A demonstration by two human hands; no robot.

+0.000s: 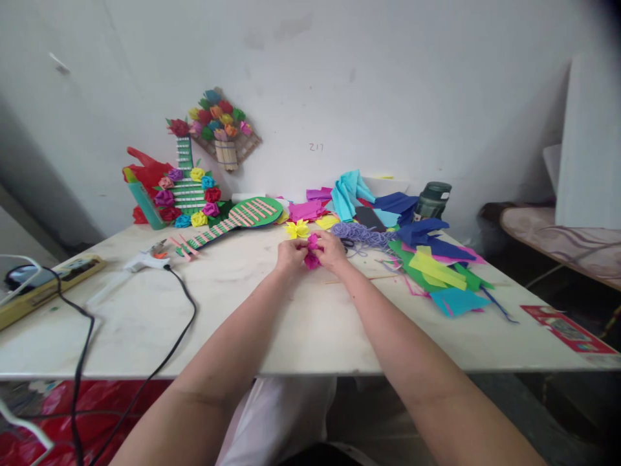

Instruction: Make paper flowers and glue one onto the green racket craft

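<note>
Both my hands meet over the middle of the table around a magenta paper flower [312, 254]. My left hand [292, 254] pinches its left side, and my right hand [332, 248] is closed on its right side. Just beyond my left hand lies a yellow paper flower [297, 228]. A tangle of purple yarn [361, 236] sits past my right hand, with dark scissor handles [347, 243] partly showing beside it. A thin wooden stick [378, 278] rests on the table to the right of my right wrist.
A white glue gun [148, 259] with a black cord lies left, near a yellow power strip [48, 290]. Behind are a green guitar-shaped craft [255, 212] and a flower-covered one [187, 194]. Coloured paper [439, 268] and a dark bottle [431, 202] stand right.
</note>
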